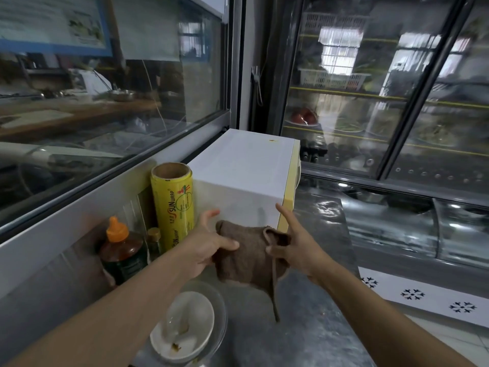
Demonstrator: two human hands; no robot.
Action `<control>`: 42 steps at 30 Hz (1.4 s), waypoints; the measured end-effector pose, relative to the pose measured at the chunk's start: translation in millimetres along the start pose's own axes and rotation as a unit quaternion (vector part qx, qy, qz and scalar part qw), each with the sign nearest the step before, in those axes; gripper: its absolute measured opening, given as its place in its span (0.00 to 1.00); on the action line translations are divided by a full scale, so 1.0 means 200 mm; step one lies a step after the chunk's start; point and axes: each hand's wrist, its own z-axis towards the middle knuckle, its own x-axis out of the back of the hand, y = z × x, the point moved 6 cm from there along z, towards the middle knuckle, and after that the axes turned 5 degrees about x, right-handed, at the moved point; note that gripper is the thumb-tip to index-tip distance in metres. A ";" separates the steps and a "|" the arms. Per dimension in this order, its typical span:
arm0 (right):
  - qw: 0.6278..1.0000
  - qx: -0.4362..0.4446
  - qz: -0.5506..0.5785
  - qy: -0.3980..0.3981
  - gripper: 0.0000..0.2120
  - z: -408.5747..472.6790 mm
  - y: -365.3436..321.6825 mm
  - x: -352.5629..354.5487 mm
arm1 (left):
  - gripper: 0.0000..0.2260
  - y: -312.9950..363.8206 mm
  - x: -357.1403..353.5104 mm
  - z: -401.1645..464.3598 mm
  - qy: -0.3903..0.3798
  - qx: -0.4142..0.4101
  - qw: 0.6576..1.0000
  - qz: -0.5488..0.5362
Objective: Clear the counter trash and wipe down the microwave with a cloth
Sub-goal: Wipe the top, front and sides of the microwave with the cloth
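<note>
Glass-fronted cooler (383,102) fills the right background, with a window (105,102) running along the left. Steel bench (317,327) carries a white microwave (243,168) with a pale yellow front edge, standing against the window ledge. Just beside its left side stands an upright yellow roll of cling wrap (173,205), then a sauce bottle (121,250) with an orange cap and a small jar (154,241). A white bowl (182,324) sits nearest, inside a clear glass one. In front of the microwave's near side, a brown cloth (246,258) hangs between both hands: the left hand (209,247) pinches its left edge, the right hand (293,247) holds its right edge, forefinger pointing up.
</note>
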 end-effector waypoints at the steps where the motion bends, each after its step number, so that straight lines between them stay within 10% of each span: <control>1: 0.999 0.002 -0.006 0.034 0.31 0.01 0.02 0.02 | 0.29 0.01 -0.01 0.00 -0.010 -0.008 1.000 0.015; 5: 0.985 -0.072 0.121 0.099 0.14 0.01 0.13 0.06 | 0.21 0.04 -0.03 -0.02 -0.024 -0.035 0.998 0.053; 10: 0.963 -0.077 0.260 -0.010 0.10 0.02 0.12 -0.03 | 0.21 0.05 -0.02 0.01 -0.023 -0.013 0.995 0.093; 14: 0.984 0.011 -0.178 -0.024 0.25 0.05 0.11 -0.04 | 0.26 0.04 -0.04 0.02 -0.007 -0.055 0.951 0.303; 18: 0.936 0.099 -0.337 0.023 0.08 0.00 0.05 -0.04 | 0.11 0.07 -0.07 0.03 0.064 -0.176 0.811 0.554; 23: 0.992 -0.004 0.093 -0.084 0.13 -0.04 0.23 -0.11 | 0.07 -0.08 -0.13 0.14 -0.043 -0.180 0.817 0.547; 28: 0.986 -0.022 0.147 0.070 0.14 -0.03 0.36 -0.04 | 0.23 -0.04 -0.06 0.19 0.009 -0.200 0.829 0.522; 33: 0.958 0.115 0.055 0.255 0.18 -0.04 0.17 0.11 | 0.26 0.31 0.04 0.14 0.170 -0.341 0.655 0.653; 37: 0.868 0.274 -0.189 0.368 0.24 -0.03 -0.02 0.15 | 0.28 0.46 0.12 0.19 0.198 -0.330 0.551 0.740; 42: 0.717 0.360 -0.556 0.218 0.31 0.29 0.25 0.00 | 0.28 0.47 0.16 0.31 0.186 -0.287 0.407 0.847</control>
